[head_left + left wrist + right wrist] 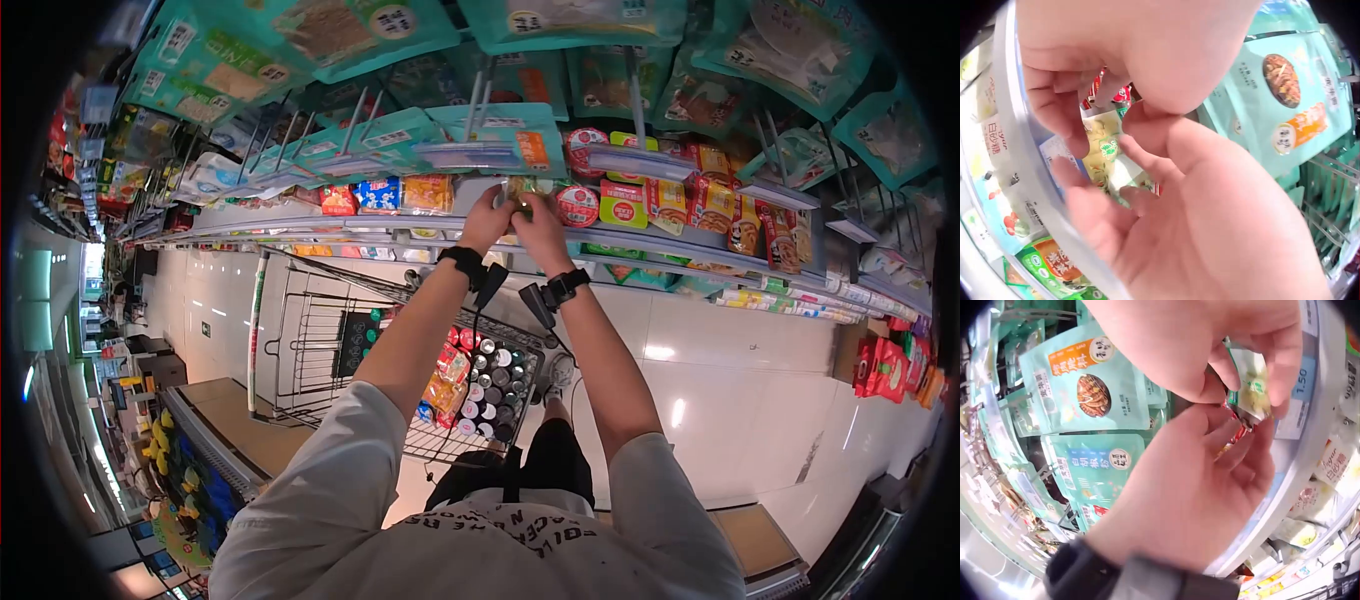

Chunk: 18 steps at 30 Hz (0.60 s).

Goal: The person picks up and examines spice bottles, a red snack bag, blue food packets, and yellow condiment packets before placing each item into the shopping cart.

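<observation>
Both hands meet at the shelf edge around a small yellow-green packet [1107, 147] with a green leaf-like logo. In the left wrist view my left hand [1210, 194] comes from below, its fingers curled about the packet's lower part. My right hand [1191, 462] holds the other end, fingers bent inward. Bits of red packaging [1233, 440] show between the right fingers in the right wrist view. The fingers hide much of the packet. In the head view, the left hand [487, 222] and right hand [540, 232] are close together over the shelf.
Teal pouches [480, 135] hang on hooks above the shelf. A white shelf rail with a price tag [1300, 387] runs beside the hands. Red and green tubs [578, 205] stand to the right. Below is a shopping cart [300, 345] holding several cans [490, 380] and packets.
</observation>
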Each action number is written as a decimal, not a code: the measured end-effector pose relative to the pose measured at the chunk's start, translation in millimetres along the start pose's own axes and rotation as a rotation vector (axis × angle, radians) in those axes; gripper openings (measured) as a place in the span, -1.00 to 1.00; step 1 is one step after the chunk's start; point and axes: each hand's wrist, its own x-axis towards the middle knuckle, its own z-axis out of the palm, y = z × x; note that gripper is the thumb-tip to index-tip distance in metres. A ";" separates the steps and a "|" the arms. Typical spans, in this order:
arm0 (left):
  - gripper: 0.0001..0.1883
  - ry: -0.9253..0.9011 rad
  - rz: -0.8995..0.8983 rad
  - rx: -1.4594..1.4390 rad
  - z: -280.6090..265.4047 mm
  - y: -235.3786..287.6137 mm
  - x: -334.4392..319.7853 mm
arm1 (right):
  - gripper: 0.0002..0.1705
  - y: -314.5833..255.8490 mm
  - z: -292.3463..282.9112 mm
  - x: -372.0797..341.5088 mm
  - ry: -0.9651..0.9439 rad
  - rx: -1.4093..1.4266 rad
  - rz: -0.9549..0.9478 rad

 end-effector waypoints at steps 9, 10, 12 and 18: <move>-0.61 -0.138 -0.417 -0.184 -13.6 25.4 31.9 | -0.54 -7.3 11.4 -6.7 -0.155 0.170 0.313; -0.65 -0.189 -0.400 -0.194 -14.5 28.5 34.1 | -0.54 -4.7 9.4 -9.8 -0.144 0.177 0.317; -0.74 -0.199 -0.385 0.187 -18.4 35.1 29.9 | -0.58 -5.4 8.3 -8.8 -0.099 0.151 0.257; -0.83 -0.007 -0.248 -0.098 -11.9 33.3 11.8 | -0.75 -14.5 -5.9 -11.7 -0.071 0.329 0.137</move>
